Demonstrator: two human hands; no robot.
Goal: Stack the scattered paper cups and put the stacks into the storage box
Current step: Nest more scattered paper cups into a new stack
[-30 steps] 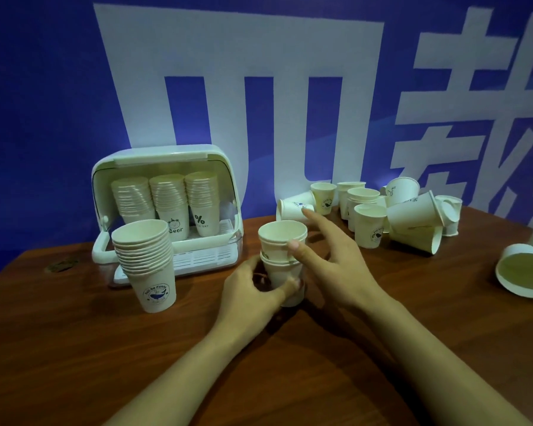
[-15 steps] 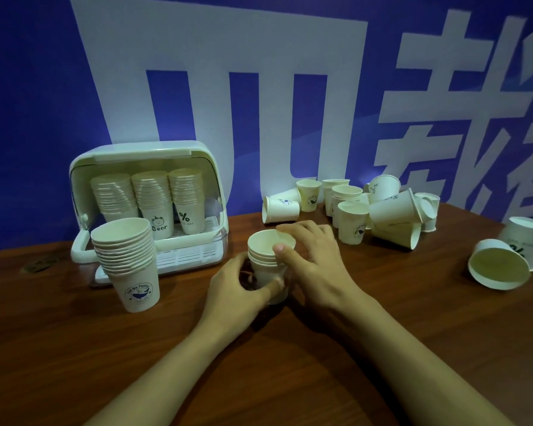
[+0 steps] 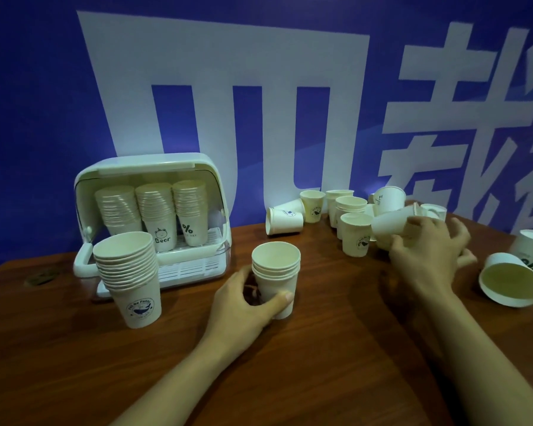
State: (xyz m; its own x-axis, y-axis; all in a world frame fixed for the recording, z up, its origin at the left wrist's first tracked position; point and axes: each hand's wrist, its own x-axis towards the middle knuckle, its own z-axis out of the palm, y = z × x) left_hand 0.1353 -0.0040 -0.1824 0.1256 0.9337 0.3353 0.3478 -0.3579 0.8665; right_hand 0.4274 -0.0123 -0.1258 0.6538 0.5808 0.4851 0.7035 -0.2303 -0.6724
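My left hand (image 3: 243,305) grips a short stack of white paper cups (image 3: 276,275) standing upright on the wooden table (image 3: 336,348). My right hand (image 3: 428,253) reaches into the pile of scattered cups (image 3: 356,238) at the back right, its fingers curled round a cup lying on its side (image 3: 390,224). A taller stack of cups (image 3: 130,275) stands at the left, in front of the white storage box (image 3: 148,170). The box is open and holds three stacks (image 3: 154,210).
Two more cups lie at the far right, one on its side with its mouth toward me (image 3: 511,282). Another tipped cup (image 3: 283,218) lies left of the pile. A blue wall with large white characters rises behind the table.
My right hand has left the short stack and moved right to the scattered pile, taking hold of a tipped cup. The top cup now sits fully nested. My left hand stays on the stack.
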